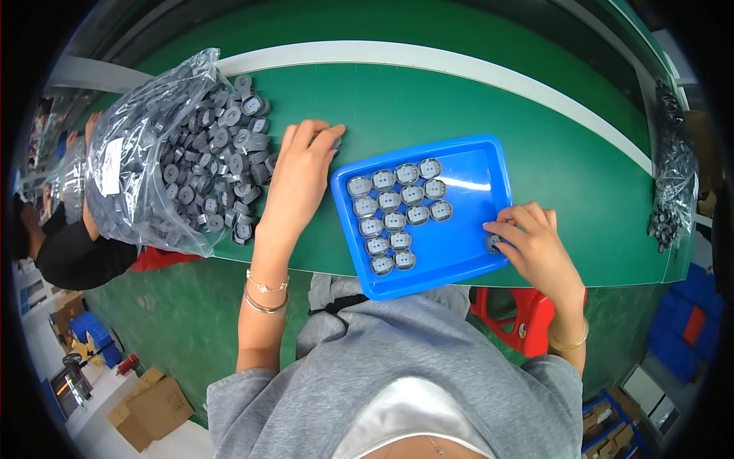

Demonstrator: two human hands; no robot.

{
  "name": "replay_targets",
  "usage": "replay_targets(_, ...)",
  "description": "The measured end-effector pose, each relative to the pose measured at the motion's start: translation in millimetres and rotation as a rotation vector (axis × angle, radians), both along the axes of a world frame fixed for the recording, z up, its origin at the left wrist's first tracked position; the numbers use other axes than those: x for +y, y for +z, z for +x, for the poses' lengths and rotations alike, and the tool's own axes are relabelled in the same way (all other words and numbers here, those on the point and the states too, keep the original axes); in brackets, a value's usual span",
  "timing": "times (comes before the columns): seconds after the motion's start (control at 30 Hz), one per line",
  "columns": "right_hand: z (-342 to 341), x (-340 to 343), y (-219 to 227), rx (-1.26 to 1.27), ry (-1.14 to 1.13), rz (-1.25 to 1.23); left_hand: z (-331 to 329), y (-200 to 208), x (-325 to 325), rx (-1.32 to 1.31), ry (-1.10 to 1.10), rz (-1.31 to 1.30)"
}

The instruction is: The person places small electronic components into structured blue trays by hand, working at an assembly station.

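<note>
A blue tray (470, 237) lies on the green table in front of me, with rows of grey round plastic parts (390, 200) filling its left side and upper middle. At the tray's right side my right hand (533, 243) pinches one grey round part (493, 243) over the tray floor. Left of the tray, my left hand (300, 172) hovers at the table with its fingers bent together; a bit of a small grey part (336, 143) shows at the fingertips, mostly hidden. Beside that hand, a heap of grey round parts (222, 157) spills from a clear plastic bag (138, 153).
Another bag of dark parts (673, 172) stands at the table's right end. A pale raised strip (382, 52) runs along the far edge. Below the near edge is a red stool (524, 317). At far left another person's dark sleeve (80, 249) reaches behind the bag.
</note>
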State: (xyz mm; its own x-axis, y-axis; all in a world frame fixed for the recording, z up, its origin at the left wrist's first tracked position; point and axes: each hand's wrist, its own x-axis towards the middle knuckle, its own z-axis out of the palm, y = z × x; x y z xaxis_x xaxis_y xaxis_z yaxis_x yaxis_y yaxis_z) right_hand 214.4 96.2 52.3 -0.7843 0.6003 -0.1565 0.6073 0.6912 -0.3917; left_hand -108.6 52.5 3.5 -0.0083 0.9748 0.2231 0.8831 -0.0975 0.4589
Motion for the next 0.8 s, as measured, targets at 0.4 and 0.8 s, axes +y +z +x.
replay_targets(0.4, -9.8, -2.6, -14.0, 0.072, -0.092, -0.023, 109.6, 25.6, -50.4, -0.338, -0.264, 0.005)
replay_targets(0.8, -24.8, -27.6, -29.4, 0.149, -0.255, 0.139, 126.6, 4.8, -74.0, -0.036, -0.441, -0.002)
